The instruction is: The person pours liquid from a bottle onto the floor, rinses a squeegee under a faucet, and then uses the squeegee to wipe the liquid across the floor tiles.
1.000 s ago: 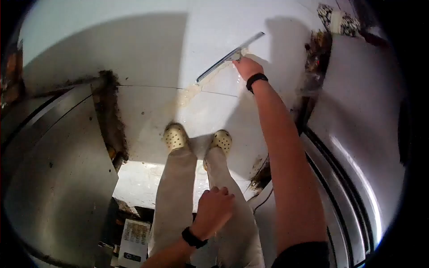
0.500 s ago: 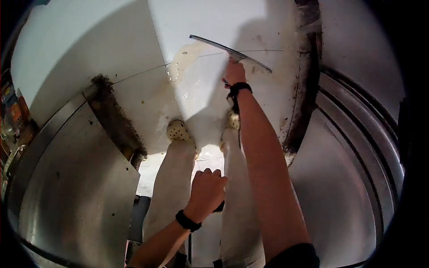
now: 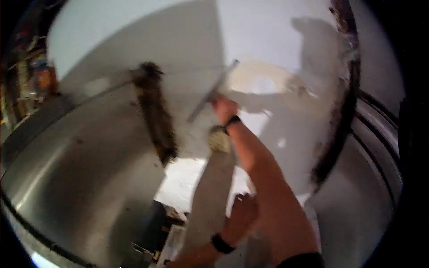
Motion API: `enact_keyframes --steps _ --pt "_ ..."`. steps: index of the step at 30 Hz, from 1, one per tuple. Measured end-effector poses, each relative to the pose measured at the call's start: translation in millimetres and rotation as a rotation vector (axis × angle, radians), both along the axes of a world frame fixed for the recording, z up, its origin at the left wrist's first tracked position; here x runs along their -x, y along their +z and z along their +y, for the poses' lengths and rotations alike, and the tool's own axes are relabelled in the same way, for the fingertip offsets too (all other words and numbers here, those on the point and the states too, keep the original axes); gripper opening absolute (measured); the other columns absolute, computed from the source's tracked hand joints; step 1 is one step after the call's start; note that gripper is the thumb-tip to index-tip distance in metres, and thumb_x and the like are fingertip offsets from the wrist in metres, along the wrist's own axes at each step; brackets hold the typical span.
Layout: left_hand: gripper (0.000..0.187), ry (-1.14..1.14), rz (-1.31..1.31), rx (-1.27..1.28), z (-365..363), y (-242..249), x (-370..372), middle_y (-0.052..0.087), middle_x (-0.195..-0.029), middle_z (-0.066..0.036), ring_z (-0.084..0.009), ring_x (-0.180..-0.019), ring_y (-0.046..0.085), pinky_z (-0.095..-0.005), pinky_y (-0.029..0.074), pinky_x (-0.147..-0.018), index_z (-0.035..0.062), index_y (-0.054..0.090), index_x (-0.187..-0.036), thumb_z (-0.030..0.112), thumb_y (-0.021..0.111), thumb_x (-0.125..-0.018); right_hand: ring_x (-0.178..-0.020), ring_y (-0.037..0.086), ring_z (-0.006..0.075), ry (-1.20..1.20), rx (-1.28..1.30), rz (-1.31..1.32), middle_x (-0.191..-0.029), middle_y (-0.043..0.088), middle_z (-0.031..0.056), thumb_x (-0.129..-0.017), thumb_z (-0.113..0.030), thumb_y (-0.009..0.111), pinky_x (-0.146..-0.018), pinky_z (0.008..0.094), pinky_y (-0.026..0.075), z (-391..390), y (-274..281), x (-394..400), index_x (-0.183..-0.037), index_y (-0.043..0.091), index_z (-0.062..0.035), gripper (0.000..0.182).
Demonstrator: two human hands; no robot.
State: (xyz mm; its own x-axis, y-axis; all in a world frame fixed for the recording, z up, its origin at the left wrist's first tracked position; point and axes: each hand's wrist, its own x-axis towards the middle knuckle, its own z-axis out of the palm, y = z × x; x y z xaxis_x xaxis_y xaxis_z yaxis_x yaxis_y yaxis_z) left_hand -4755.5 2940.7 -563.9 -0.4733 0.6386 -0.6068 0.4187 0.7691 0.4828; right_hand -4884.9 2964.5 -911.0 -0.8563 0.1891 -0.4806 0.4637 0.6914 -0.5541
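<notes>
My right hand point(image 3: 225, 110) is closed around the middle of a squeegee point(image 3: 205, 100) with a long thin blade. The blade lies slanted over the pale floor point(image 3: 250, 40), left of a yellowish wet patch point(image 3: 246, 76). Just below that hand is a cream clog point(image 3: 218, 140) on a foot. My left hand point(image 3: 241, 216) is curled into a fist near my legs, lower and closer to me. No object shows in it, though its palm side is hidden. Both wrists wear black bands. Motion blurs the view.
Curved metal panels flank the floor, one at left point(image 3: 89, 147) and one at right point(image 3: 348, 192). Dark grimy strips run along the left point(image 3: 156, 120) and right point(image 3: 348, 111) sides. Colourful clutter point(image 3: 42, 80) stands at far left.
My right hand has drawn the squeegee left and closer to me, and its blade now slants the opposite way. The camera view has shifted left. My left hand remains a fist.
</notes>
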Motion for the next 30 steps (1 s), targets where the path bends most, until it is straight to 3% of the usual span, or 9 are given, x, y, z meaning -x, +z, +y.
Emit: enact_keyframes --steps 1,3,5,11,15,20,25,27,30 --pt "0.012 0.006 -0.095 0.052 9.3 -2.5 -1.1 0.061 -0.082 -0.011 -0.0271 -0.077 0.059 -0.0411 0.044 -0.070 0.0055 0.063 -0.084 0.014 0.057 -0.078 -0.084 0.068 0.0302 0.220 -0.063 -0.160 -0.095 0.069 0.0126 -0.087 -0.037 0.059 -0.071 0.0477 0.054 14.9 -3.7 7.4 -0.099 0.068 -0.0115 0.030" --pt "0.025 0.110 -0.349 0.075 12.5 -6.0 -19.8 0.060 -0.091 -0.013 -0.0294 -0.093 0.057 -0.0458 0.043 -0.083 0.0035 0.061 -0.096 0.018 0.060 -0.076 -0.094 0.067 0.0292 0.330 -0.148 -0.259 -0.102 0.069 0.0102 -0.089 -0.042 0.055 -0.078 0.0460 0.053 43.7 -6.4 14.5 -0.102 0.070 -0.0125 0.035" --pt "0.023 0.125 -0.318 0.033 13.4 -7.7 -22.0 0.060 -0.090 -0.012 -0.0285 -0.092 0.058 -0.0451 0.044 -0.082 0.0057 0.062 -0.094 0.017 0.060 -0.074 -0.102 0.065 0.0286 0.388 -0.224 -0.341 -0.109 0.069 0.0081 -0.093 -0.048 0.050 -0.083 0.0449 0.052 86.3 -6.1 26.0 -0.105 0.071 -0.0139 0.041" --pt "0.017 0.126 -0.306 0.061 -2.1 -54.6 -86.8 0.062 -0.082 -0.004 -0.0256 -0.085 0.060 -0.0419 0.045 -0.079 0.0163 0.067 -0.082 0.014 0.066 -0.065 -0.094 0.065 0.0319 0.253 -0.393 -0.370 -0.102 0.068 0.0117 -0.094 -0.053 0.046 -0.075 0.0451 0.052 227.2 -15.1 -11.9 -0.102 0.067 -0.0074 0.051" --pt "0.015 0.108 -0.367 0.054 -6.3 -43.6 -81.2 0.062 -0.084 -0.002 -0.0231 -0.087 0.060 -0.0393 0.045 -0.083 0.0145 0.068 -0.080 0.009 0.064 -0.066 -0.093 0.065 0.0380 -0.060 -0.417 -0.339 -0.099 0.067 0.0218 -0.095 -0.057 0.041 -0.082 0.0481 0.051 287.7 -10.5 -95.3 -0.099 0.062 -0.0006 0.061" --pt "0.020 -0.027 -0.360 -0.018 -5.5 -34.8 -81.8 0.064 -0.087 -0.003 -0.0236 -0.088 0.060 -0.0391 0.045 -0.085 0.0137 0.070 -0.085 0.007 0.061 -0.068 -0.099 0.063 0.0383 -0.250 -0.276 -0.436 -0.100 0.066 0.0251 -0.098 -0.051 0.036 -0.085 0.0498 0.049 294.6 -15.8 -195.3 -0.116 0.055 -0.0007 0.057" --pt "0.020 -0.176 -0.354 -0.001 -5.1 -32.6 -103.8 0.064 -0.087 -0.004 -0.0239 -0.089 0.060 -0.0385 0.044 -0.085 0.0138 0.070 -0.085 0.007 0.061 -0.069 -0.089 0.066 0.0364 -0.382 -0.109 -0.434 -0.091 0.065 0.0255 -0.095 -0.024 0.047 -0.075 0.0457 0.055 258.2 -49.4 -268.8 -0.130 0.051 -0.0130 0.037" --pt "0.019 -0.257 -0.385 0.110 -17.9 -35.2 -113.3 0.063 -0.086 -0.004 -0.0243 -0.087 0.060 -0.0390 0.044 -0.084 0.0133 0.070 -0.085 0.007 0.061 -0.069 -0.090 0.066 0.0351 -0.443 0.015 -0.411 -0.094 0.066 0.0241 -0.087 -0.014 0.061 -0.078 0.0430 0.056 223.4 -43.6 -271.9 -0.132 0.047 -0.0057 0.048" --pt "0.018 -0.303 -0.367 0.115 -40.1 -42.6 -126.9 0.063 -0.085 -0.005 -0.0253 -0.086 0.060 -0.0401 0.045 -0.081 0.0124 0.069 -0.085 0.007 0.061 -0.071 -0.094 0.065 0.0341 -0.231 -0.133 -0.460 -0.101 0.067 0.0227 -0.084 -0.012 0.064 -0.084 0.0417 0.055 171.0 -20.8 -245.7 -0.130 0.045 0.0013 0.051"
